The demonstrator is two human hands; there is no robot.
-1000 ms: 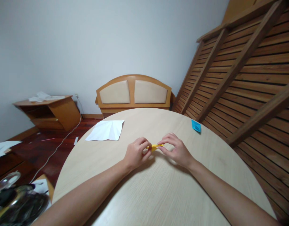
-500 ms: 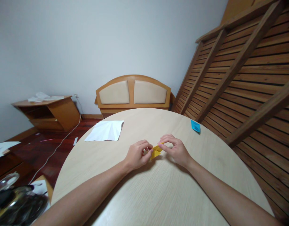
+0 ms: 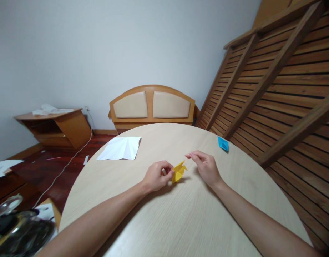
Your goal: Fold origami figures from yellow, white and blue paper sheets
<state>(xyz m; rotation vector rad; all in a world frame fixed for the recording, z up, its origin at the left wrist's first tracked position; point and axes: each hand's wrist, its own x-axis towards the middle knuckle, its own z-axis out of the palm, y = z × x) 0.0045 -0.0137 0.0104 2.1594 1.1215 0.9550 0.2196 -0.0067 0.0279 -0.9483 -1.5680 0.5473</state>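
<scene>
My left hand pinches one side of a small yellow folded-paper crane between thumb and fingers, just above the table. Thin pointed tips of the paper stick out toward the right. Off to the right of it, apart from the paper, is my right hand. Its thumb and fingertips are drawn together, with nothing visible between them. A blue folded paper lies near the table's far right edge. Toward the far left of the table rests a creased white sheet of paper.
Both forearms reach over a round pale wooden table. Beyond it stands a headboard against the wall. A slatted wooden frame leans at the right. On the left are a low cabinet, a white cable and a kettle-like item.
My right hand has let go of the yellow paper crane and moved a little to the right. My left hand keeps its hold, and the crane's pointed tips now show.
</scene>
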